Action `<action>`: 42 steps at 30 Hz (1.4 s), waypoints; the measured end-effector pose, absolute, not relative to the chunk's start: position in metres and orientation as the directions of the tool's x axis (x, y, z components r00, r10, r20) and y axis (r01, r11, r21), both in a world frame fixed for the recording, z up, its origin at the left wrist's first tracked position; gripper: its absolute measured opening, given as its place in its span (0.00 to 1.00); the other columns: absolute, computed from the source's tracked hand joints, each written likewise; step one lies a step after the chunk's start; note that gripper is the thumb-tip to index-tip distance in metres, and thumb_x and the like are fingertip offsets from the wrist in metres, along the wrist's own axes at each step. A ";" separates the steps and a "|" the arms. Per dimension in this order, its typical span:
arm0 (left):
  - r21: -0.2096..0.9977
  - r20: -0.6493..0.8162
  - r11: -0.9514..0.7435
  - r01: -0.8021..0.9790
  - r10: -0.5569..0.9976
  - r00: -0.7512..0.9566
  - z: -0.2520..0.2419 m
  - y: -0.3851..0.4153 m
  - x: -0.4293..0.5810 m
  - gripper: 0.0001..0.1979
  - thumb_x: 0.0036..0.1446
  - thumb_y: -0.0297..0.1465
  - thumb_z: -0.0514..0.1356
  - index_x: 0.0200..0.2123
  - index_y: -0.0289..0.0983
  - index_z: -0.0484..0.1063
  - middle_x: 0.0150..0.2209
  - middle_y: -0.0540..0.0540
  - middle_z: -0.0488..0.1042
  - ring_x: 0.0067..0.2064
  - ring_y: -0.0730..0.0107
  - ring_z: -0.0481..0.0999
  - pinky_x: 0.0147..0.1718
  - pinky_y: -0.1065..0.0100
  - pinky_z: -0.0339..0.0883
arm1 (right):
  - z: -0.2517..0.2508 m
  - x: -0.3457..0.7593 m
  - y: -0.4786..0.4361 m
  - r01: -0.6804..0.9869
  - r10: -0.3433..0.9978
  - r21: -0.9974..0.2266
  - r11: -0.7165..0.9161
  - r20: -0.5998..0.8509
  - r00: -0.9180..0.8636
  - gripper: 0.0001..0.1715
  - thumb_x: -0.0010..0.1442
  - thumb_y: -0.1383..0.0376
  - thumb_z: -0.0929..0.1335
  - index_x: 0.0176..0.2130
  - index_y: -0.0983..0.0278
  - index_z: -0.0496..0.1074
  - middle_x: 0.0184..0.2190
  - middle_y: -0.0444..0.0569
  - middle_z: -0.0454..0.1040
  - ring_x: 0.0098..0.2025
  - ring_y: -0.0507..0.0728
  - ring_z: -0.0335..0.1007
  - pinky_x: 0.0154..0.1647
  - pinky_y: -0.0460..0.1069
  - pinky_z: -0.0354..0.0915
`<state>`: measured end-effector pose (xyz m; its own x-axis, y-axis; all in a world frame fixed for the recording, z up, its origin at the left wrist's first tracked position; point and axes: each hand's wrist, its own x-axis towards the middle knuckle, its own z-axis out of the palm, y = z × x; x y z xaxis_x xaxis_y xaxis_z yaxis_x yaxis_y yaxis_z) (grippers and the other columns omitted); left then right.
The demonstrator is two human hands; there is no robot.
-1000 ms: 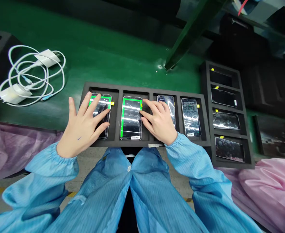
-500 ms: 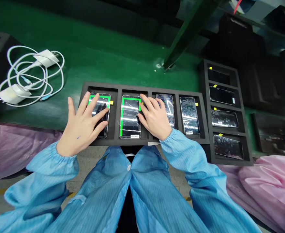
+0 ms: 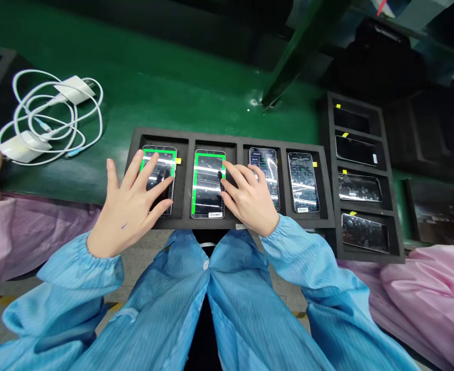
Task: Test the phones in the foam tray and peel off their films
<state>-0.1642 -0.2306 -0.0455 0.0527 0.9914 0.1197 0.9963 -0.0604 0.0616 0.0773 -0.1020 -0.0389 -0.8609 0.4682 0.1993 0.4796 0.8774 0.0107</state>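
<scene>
My left hand [image 3: 124, 206] is open, fingers spread over the leftmost phone [image 3: 166, 166], with fingertips at its screen and right edge. That screen has a green border along its top and upper sides. My right hand [image 3: 248, 196] is open too, fingers bent and apart, its fingertips at the right edge of the second phone [image 3: 207, 183]. Green runs along that screen's left side, top and upper right. Behind my right hand, a third phone [image 3: 268, 167] is partly covered. A fourth phone [image 3: 304, 183] shows rows of text. All lie in a black foam tray [image 3: 189, 178].
Two white chargers [image 3: 74, 90] with coiled white cables [image 3: 100, 118] lie on the green table [image 3: 173, 93] at left. At right stands another foam tray [image 3: 360, 207] of phones. A green post [image 3: 284, 67] rises behind. People in pink sleeves [image 3: 435, 288] sit on both sides.
My right hand has slid slightly down along the second phone's right edge. My left hand stays over the leftmost phone, almost unmoved.
</scene>
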 end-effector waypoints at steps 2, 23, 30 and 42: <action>0.061 0.116 -0.062 0.996 0.992 0.055 -0.045 -0.233 -0.163 0.24 0.67 0.42 0.43 0.58 0.40 0.67 0.72 0.39 0.43 0.73 0.46 0.39 0.64 0.27 0.37 | -0.038 0.079 -0.105 0.469 0.459 0.000 0.883 0.204 -0.864 0.18 0.69 0.62 0.61 0.45 0.66 0.76 0.63 0.56 0.65 0.58 0.62 0.63 0.60 0.62 0.56; 0.164 0.064 -0.049 0.985 0.997 0.039 -0.038 -0.267 -0.155 0.28 0.66 0.40 0.47 0.67 0.56 0.46 0.72 0.45 0.39 0.73 0.47 0.37 0.65 0.27 0.32 | -0.030 0.097 -0.130 0.394 0.402 -0.077 0.916 0.194 -0.895 0.14 0.66 0.65 0.63 0.40 0.64 0.78 0.61 0.53 0.69 0.57 0.61 0.66 0.60 0.62 0.57; 0.155 0.053 -0.089 0.984 0.995 0.082 -0.039 -0.280 -0.156 0.28 0.66 0.40 0.48 0.68 0.53 0.47 0.72 0.42 0.40 0.73 0.46 0.39 0.64 0.27 0.32 | -0.027 0.103 -0.129 0.314 0.325 -0.091 0.945 0.170 -0.930 0.15 0.67 0.65 0.62 0.39 0.63 0.78 0.62 0.50 0.68 0.57 0.59 0.65 0.61 0.61 0.58; 0.251 -0.018 -0.094 0.963 0.995 0.102 -0.033 -0.293 -0.169 0.27 0.65 0.42 0.46 0.66 0.64 0.44 0.72 0.53 0.39 0.73 0.48 0.40 0.65 0.28 0.34 | -0.027 0.108 -0.099 0.110 0.163 -0.390 0.914 0.105 -0.981 0.19 0.67 0.64 0.61 0.40 0.61 0.81 0.62 0.54 0.68 0.59 0.63 0.62 0.55 0.62 0.64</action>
